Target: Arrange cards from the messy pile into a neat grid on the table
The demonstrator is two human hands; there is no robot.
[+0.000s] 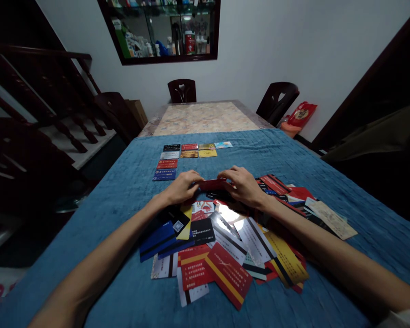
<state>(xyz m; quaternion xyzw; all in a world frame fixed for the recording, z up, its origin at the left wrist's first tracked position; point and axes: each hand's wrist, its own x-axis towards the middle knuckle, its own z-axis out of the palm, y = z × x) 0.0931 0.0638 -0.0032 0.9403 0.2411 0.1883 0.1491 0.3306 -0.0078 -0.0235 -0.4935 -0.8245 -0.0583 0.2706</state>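
A red card (212,184) is held up between my two hands, just above the far side of a loose pile of plastic cards. My left hand (183,187) pinches its left end between thumb and fingers. At the other end, my right hand (242,186) grips it the same way. Below them the pile (200,269) spreads in red, blue, black, white and yellow, with more cards (275,184) to the right. Beyond my left hand lie cards in neat rows, among them a blue card (164,175), a red card (167,164) and a yellow card (207,153).
A blue cloth (123,218) covers the near part of the table, and the patterned tabletop (205,116) shows behind it. Chairs (182,91) stand around the far end. At the right, a red bag (302,114) rests in an orange bin. Stair railings (44,91) rise on the left.
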